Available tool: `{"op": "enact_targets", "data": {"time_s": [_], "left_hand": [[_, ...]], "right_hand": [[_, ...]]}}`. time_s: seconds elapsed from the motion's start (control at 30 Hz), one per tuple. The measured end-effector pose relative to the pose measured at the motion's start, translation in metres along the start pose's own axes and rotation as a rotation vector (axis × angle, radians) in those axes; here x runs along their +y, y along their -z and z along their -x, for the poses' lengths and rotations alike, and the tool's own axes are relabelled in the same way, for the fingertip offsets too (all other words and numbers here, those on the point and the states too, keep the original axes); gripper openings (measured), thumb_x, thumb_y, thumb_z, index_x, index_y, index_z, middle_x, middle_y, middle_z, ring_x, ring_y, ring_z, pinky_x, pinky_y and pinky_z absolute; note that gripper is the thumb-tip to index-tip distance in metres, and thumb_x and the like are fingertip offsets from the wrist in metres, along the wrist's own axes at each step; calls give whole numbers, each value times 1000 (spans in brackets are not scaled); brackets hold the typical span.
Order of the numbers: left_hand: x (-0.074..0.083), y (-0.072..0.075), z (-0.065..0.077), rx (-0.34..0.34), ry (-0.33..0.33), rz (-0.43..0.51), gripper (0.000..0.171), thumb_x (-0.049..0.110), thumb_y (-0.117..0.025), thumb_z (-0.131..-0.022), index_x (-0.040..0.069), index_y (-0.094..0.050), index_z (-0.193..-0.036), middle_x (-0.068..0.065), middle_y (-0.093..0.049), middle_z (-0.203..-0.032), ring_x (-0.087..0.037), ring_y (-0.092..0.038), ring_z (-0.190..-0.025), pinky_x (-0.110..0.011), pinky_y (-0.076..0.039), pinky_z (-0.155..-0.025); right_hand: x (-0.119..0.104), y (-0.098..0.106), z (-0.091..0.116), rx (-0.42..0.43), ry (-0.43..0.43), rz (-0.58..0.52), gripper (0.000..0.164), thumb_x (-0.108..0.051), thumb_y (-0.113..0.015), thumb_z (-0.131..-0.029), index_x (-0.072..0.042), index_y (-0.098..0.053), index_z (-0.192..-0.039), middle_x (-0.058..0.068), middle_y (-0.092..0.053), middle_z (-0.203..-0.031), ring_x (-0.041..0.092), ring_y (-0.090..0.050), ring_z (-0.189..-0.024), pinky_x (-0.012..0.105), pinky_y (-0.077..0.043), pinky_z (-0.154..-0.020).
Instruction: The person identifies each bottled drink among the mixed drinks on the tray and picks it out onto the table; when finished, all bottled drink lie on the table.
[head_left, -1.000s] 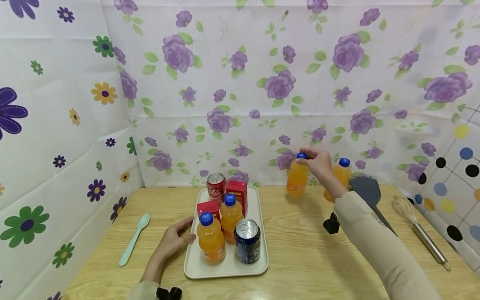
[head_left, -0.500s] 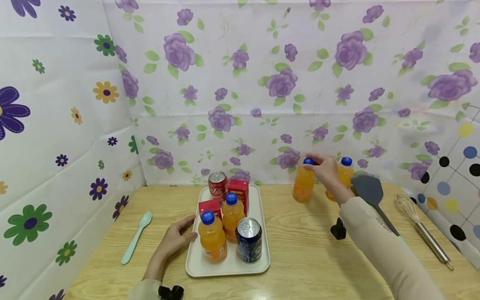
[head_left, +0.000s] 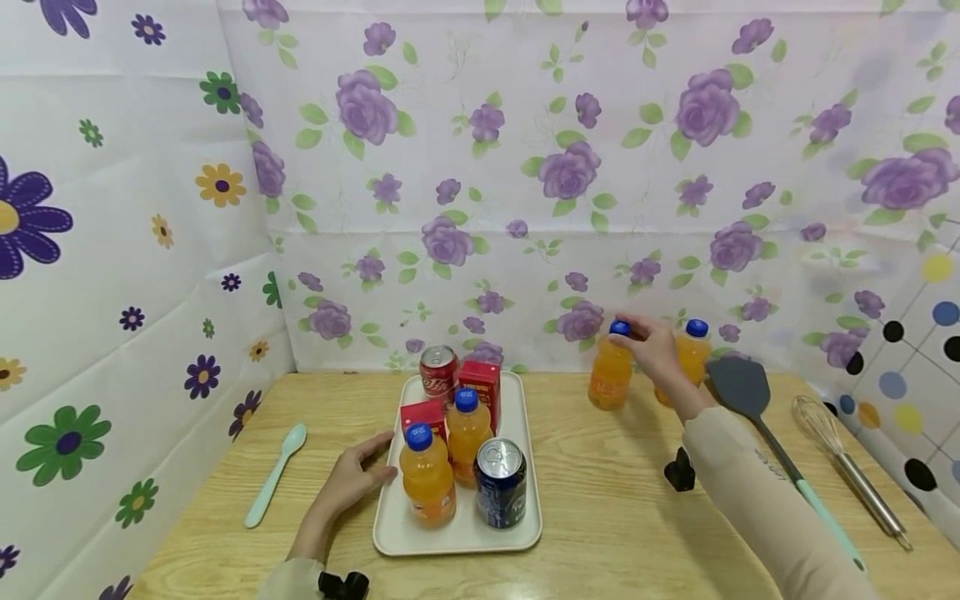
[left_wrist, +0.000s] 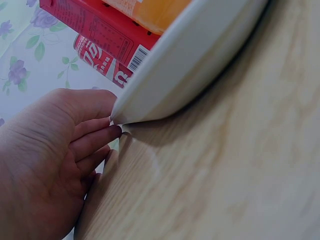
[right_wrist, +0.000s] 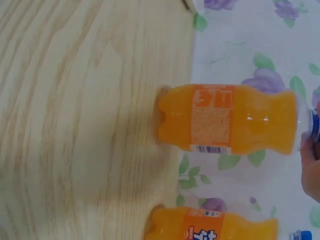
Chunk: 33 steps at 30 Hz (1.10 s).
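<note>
In the head view my right hand (head_left: 654, 350) pinches the blue cap of an orange soda bottle (head_left: 611, 375), upright near the back wall. A second orange soda bottle (head_left: 692, 354) stands to its right, partly behind my hand. The right wrist view shows the held bottle (right_wrist: 215, 119) with its base at the wood surface. My left hand (head_left: 352, 475) lies against the left side of a cream tray (head_left: 517, 533), fingertips right at its rim in the left wrist view. On the tray are two orange soda bottles (head_left: 427, 483), a dark blue can (head_left: 501, 487), a red cola can (head_left: 437, 371) and two red cartons (head_left: 480, 387).
A mint spoon (head_left: 276, 477) lies left of the tray on the wooden table (head_left: 600, 533). At the right, a grey spatula (head_left: 741, 387) with a mint handle and a metal whisk (head_left: 851, 471) lie past my right arm. Flowered sheets (head_left: 525, 167) hang behind and at the left.
My right hand has shifted the pinched orange soda bottle slightly right, closer to the other standing bottle. My left hand stays at the tray's edge. The head view has shifted a little.
</note>
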<state>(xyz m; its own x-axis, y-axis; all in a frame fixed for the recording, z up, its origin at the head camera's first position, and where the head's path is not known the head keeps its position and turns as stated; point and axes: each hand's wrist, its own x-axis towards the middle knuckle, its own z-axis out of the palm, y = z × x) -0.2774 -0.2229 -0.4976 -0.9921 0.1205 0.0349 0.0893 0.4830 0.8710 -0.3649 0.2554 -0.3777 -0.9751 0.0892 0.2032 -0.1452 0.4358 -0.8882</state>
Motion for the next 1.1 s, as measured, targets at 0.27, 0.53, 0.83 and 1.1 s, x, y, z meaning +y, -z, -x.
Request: {"op": "enact_targets", "data": {"time_s": [0.27,0.53,0.83,1.1], "left_hand": [[-2,-1,-1,-2,-6,2,60,9,-71,-85,3,-50,-141,-19,-50,-146,-37,-40,-141,-52,-29,-120],[-5,0,-2,5,-6,-15,61,9,-70,-85,4,-50,-142,-19,-49,-147,-37,-41,-141,-52,-31,-119],[-6,1,-1,7,5,-15,61,9,-70,-85,4,-49,-142,-19,-48,-148,-38,-40,-141,-53,-29,-119],[-4,1,-2,-5,3,3,61,9,-69,-85,3,-48,-143,-19,-47,-149,-37,-37,-143,-53,-27,-121]], "right_hand": [[0,0,5,-11,-3,18,55,-20,-60,-97,-2,-43,-146,21,-49,-146,33,-51,-127,39,-42,-113],[-17,-3,14,99,107,-22,65,-23,-62,-96,-2,-32,-150,19,-34,-156,39,-36,-142,51,-30,-120],[-52,-27,34,174,279,-113,52,-18,-65,-94,1,-47,-139,17,-48,-144,31,-44,-133,46,-35,-118],[-65,-65,58,-66,307,-159,40,-11,-65,-93,3,-56,-129,21,-58,-133,19,-54,-119,42,-45,-111]]}}
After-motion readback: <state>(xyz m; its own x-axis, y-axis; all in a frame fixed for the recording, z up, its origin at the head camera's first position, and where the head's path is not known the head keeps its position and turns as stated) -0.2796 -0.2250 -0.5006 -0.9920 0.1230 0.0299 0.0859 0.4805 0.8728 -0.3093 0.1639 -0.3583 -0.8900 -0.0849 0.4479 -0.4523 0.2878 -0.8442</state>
